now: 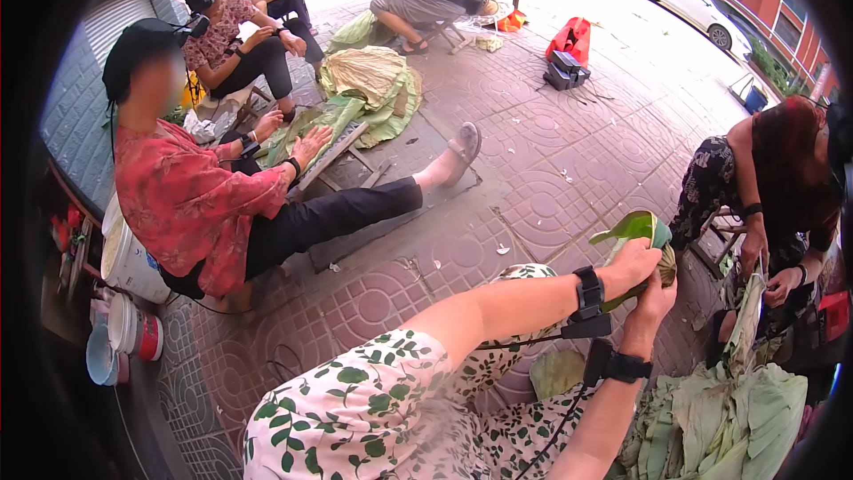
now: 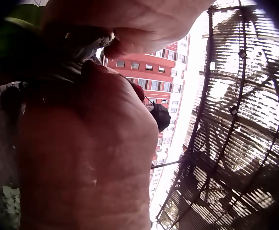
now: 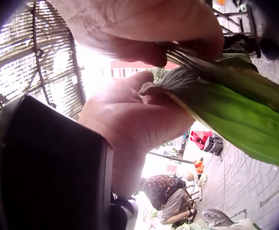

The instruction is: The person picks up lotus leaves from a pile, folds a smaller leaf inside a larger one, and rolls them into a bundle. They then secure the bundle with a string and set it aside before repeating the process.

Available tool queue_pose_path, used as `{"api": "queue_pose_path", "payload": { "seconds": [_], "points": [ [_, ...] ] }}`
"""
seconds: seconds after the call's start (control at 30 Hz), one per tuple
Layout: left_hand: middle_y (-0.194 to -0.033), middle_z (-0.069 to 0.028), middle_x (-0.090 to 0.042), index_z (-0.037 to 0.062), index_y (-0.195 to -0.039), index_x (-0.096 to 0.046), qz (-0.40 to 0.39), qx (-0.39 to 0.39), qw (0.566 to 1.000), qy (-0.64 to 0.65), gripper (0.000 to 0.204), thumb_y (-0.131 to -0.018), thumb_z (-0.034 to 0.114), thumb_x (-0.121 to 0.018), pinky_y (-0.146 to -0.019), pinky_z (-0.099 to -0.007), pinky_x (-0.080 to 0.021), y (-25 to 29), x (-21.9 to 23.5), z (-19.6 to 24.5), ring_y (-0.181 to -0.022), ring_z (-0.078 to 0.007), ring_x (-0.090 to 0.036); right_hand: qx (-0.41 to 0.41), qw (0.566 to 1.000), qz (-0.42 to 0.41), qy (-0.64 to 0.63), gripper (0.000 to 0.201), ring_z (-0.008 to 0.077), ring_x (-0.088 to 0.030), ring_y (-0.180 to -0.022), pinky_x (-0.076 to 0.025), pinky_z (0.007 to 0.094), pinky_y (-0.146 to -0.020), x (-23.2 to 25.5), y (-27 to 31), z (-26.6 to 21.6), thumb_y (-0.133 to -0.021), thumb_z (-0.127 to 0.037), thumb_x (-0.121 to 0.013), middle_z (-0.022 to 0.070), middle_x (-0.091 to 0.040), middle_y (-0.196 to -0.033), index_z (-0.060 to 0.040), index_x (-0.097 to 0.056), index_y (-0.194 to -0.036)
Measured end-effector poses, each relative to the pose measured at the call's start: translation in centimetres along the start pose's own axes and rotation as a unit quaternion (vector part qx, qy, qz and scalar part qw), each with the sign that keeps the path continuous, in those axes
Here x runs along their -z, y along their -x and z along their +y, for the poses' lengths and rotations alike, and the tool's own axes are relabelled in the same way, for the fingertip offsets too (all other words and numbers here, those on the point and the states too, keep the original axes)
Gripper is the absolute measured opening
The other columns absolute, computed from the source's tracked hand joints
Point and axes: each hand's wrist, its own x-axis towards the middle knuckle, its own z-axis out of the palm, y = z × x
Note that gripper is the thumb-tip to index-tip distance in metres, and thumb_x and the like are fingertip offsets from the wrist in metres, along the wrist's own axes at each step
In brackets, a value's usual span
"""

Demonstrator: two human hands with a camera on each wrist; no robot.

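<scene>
A large folded green leaf (image 1: 636,226) is held between both hands, over the right of the lap in the head view. My left hand (image 1: 633,268) grips its gathered end from the near side. Just below, my right hand (image 1: 656,296) grips the same bunched end, close against the left. In the right wrist view, the leaf's bright green blade (image 3: 247,120) spreads out to the right, and its pleated stem end passes between the two hands. Thumb tips of both hands come close together there. Most fingertips are hidden behind the leaf.
A heap of large pale green leaves (image 1: 720,422) lies at lower right, beside a seated person (image 1: 764,187) handling a folded leaf. Another leaf pile (image 1: 373,93) lies beyond a person in a red shirt (image 1: 191,200). Buckets (image 1: 133,329) stand at left; a red bag (image 1: 569,40) sits on the paving.
</scene>
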Motion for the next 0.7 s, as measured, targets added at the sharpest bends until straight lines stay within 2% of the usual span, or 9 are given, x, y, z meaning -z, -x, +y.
{"api": "queue_pose_path", "payload": {
  "seconds": [0.13,0.2,0.37,0.43,0.5,0.53,0.6,0.63,0.7],
  "points": [
    [-0.071,-0.0067,-0.056,-0.0009,-0.082,-0.057,0.047,-0.003,0.997,0.057,0.023,-0.078,0.021,-0.052,-0.058,-0.0318,-0.042,-1.3,0.9,0.2,-0.063,-0.0172,-0.052,0.039,0.995,-0.022,-0.084,0.030,0.0200,-0.059,-0.093,-0.048,0.0321,-0.081,1.1,-1.2,0.4,-0.090,-0.007,-0.051,0.0111,-0.056,-0.109,0.0023,-0.047,-0.118],
    [-0.068,-0.0056,-0.052,-0.0001,-0.081,-0.055,0.105,0.035,0.993,0.033,0.024,-0.079,0.023,-0.051,-0.054,-0.0311,-0.038,-1.2,1.7,1.4,-0.060,-0.0159,-0.048,0.037,0.993,0.045,-0.103,0.028,0.0227,-0.058,-0.093,-0.048,0.0344,-0.081,1.7,-1.8,-0.3,-0.091,-0.003,-0.045,0.0138,-0.056,-0.110,0.0032,-0.046,-0.118],
    [-0.083,-0.0086,-0.056,-0.0020,-0.091,-0.057,0.131,0.007,0.991,0.013,0.031,-0.085,0.027,-0.049,-0.070,-0.0329,-0.039,-1.7,3.8,1.8,-0.077,-0.0167,-0.048,0.208,0.963,0.136,0.101,0.029,0.0165,-0.053,-0.098,-0.039,0.0284,-0.090,3.8,-2.2,-1.4,-0.092,-0.006,-0.048,0.0089,-0.056,-0.113,0.0030,-0.048,-0.119],
    [-0.080,-0.0079,-0.054,-0.0003,-0.088,-0.056,0.119,0.026,0.992,0.032,0.028,-0.086,0.027,-0.049,-0.068,-0.0327,-0.037,-1.4,4.1,2.4,-0.075,-0.0157,-0.046,0.257,0.949,0.108,0.147,0.036,0.0175,-0.053,-0.103,-0.041,0.0282,-0.091,3.7,-1.7,-1.6,-0.093,-0.004,-0.045,0.0114,-0.055,-0.117,-0.0009,-0.043,-0.129],
    [-0.085,-0.0062,-0.054,0.0031,-0.091,-0.057,0.111,0.079,0.990,0.042,0.026,-0.087,0.027,-0.049,-0.069,-0.0349,-0.038,-0.7,3.8,2.9,-0.077,-0.0155,-0.046,0.234,0.960,0.070,0.140,0.035,0.0160,-0.051,-0.105,-0.040,0.0280,-0.092,2.3,-0.6,-1.8,-0.093,-0.006,-0.046,0.0102,-0.054,-0.119,-0.0019,-0.044,-0.128],
    [-0.087,-0.0059,-0.055,0.0052,-0.095,-0.057,0.078,0.107,0.990,0.045,0.025,-0.088,0.028,-0.049,-0.068,-0.0344,-0.041,-2.8,4.0,0.1,-0.079,-0.0163,-0.049,0.232,0.964,0.026,0.131,0.034,0.0148,-0.051,-0.106,-0.040,0.0273,-0.092,1.6,-0.4,-1.5,-0.093,-0.007,-0.047,0.0081,-0.054,-0.120,-0.0029,-0.046,-0.127],
    [-0.091,-0.0063,-0.056,0.0079,-0.099,-0.056,-0.019,0.241,0.956,0.167,0.023,-0.088,0.027,-0.050,-0.066,-0.0337,-0.044,-1.6,3.1,0.9,-0.080,-0.0173,-0.052,0.148,0.979,-0.107,0.088,0.038,0.0142,-0.049,-0.109,-0.037,0.0265,-0.095,-0.4,1.2,-1.2,-0.091,-0.005,-0.050,0.0066,-0.053,-0.122,-0.0049,-0.046,-0.129],
    [-0.090,-0.0063,-0.057,0.0083,-0.098,-0.056,-0.046,0.196,0.957,0.208,0.022,-0.088,0.027,-0.051,-0.066,-0.0339,-0.046,-1.1,3.3,0.6,-0.080,-0.0180,-0.054,0.185,0.959,-0.152,0.154,0.041,0.0169,-0.047,-0.114,-0.036,0.0282,-0.097,-1.4,1.9,-0.8,-0.089,-0.003,-0.052,0.0086,-0.051,-0.125,-0.0055,-0.046,-0.130],
    [-0.087,-0.0067,-0.059,0.0088,-0.094,-0.057,-0.097,0.111,0.938,0.314,0.019,-0.088,0.026,-0.051,-0.070,-0.0365,-0.049,-1.3,4.0,-1.2,-0.080,-0.0203,-0.057,0.245,0.939,-0.125,0.206,0.043,0.0247,-0.047,-0.117,-0.037,0.0320,-0.098,-2.3,2.5,-0.2,-0.087,0.000,-0.051,0.0128,-0.050,-0.126,-0.0057,-0.046,-0.129]
  ]
}}
